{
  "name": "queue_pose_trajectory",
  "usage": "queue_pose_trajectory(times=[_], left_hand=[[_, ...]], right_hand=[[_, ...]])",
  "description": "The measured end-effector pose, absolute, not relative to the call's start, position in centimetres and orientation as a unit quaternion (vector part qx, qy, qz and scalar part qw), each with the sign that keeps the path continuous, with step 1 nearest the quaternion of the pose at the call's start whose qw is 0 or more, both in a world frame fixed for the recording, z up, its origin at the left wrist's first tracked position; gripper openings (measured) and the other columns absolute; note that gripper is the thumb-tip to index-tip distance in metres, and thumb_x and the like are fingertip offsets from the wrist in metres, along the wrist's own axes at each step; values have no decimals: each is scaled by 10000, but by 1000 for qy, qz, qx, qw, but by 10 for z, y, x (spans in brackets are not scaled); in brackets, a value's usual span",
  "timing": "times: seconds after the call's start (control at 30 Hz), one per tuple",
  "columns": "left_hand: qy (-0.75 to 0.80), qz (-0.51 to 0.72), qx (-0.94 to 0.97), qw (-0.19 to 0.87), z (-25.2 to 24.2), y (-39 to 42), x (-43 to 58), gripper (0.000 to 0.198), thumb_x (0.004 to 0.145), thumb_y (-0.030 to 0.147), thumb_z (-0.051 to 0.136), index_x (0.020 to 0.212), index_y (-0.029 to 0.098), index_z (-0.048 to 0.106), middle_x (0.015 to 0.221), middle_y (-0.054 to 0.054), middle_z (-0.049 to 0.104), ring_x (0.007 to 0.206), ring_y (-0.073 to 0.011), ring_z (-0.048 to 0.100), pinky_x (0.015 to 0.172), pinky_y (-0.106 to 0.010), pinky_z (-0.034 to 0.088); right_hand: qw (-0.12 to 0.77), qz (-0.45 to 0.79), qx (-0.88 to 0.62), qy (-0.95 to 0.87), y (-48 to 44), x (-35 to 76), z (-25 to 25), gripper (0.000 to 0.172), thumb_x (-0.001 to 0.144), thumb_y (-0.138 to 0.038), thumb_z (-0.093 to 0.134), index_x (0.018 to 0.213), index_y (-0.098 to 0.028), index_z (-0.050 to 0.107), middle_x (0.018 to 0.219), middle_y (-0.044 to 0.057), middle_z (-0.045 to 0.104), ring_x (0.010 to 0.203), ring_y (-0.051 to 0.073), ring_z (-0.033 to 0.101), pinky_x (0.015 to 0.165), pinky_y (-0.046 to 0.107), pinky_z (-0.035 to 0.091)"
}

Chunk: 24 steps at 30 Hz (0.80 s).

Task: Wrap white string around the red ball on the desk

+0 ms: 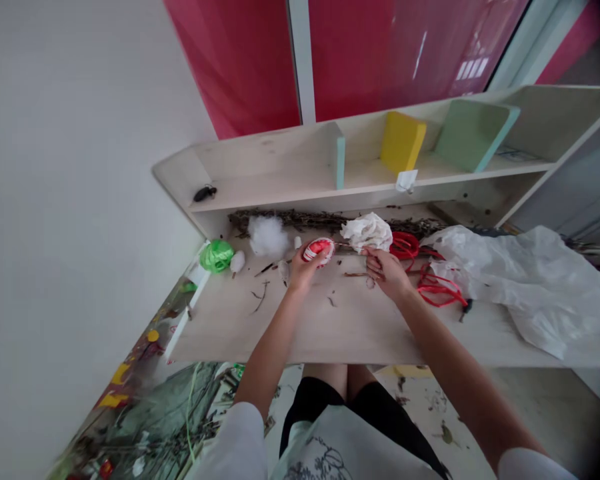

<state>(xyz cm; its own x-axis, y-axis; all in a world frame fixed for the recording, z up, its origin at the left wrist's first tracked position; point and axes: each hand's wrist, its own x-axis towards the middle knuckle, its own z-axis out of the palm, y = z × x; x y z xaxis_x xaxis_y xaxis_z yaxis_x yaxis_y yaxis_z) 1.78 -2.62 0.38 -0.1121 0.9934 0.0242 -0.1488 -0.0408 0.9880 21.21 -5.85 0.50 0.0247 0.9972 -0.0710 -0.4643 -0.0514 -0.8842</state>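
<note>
My left hand [303, 270] is closed around a small oval bundle [321, 249], red in the middle with white wrapped around it. My right hand [389, 272] is pinched just to the right, below a crumpled white wad [367, 231]. A thin line, too fine to tell as thread, wire or stick, runs from the bundle to my right fingers [369, 252]. Red ribbon [405, 245] lies looped beside that hand. White fluffy stuffing [268, 235] and a ball of green ribbon [217, 256] are left of my left hand.
Dry twigs [300, 219] lie along the back of the desk [300, 333]. Clear plastic sheeting [545, 273] covers its right side. Above is a shelf [280, 190] with a yellow divider [403, 141]. A wall [80, 200] stands at left; scraps and twigs litter the floor.
</note>
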Motion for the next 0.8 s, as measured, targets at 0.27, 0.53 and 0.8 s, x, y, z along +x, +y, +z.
queue_pose_trajectory(times=[0.27,0.53,0.8], left_hand=[[429,596,214,644,18,-25,19,329,829,417,693,1082,208,659,1187,-88,683,1049,-209,666,860,-339,570],[330,518,147,775,21,-29,13,515,928,568,449,1268,209,596,1101,-88,716,1062,-230,670,800,-318,591],[278,444,174,834,22,-26,1,610,893,617,435,1339,213,536,1115,-109,711,1032,-223,677,646,-232,562]], right_hand=[[522,555,-437,-478,-68,194,2,388,693,-524,698,743,-139,706,436,-84,305,418,51,209,427,245,142],[480,506,-452,-556,-64,194,-10,469,727,-613,651,700,-146,678,512,-59,338,490,70,263,481,253,169],[446,482,-497,-566,-65,194,-4,546,655,-705,640,607,-163,586,514,-52,330,504,78,276,506,263,169]])
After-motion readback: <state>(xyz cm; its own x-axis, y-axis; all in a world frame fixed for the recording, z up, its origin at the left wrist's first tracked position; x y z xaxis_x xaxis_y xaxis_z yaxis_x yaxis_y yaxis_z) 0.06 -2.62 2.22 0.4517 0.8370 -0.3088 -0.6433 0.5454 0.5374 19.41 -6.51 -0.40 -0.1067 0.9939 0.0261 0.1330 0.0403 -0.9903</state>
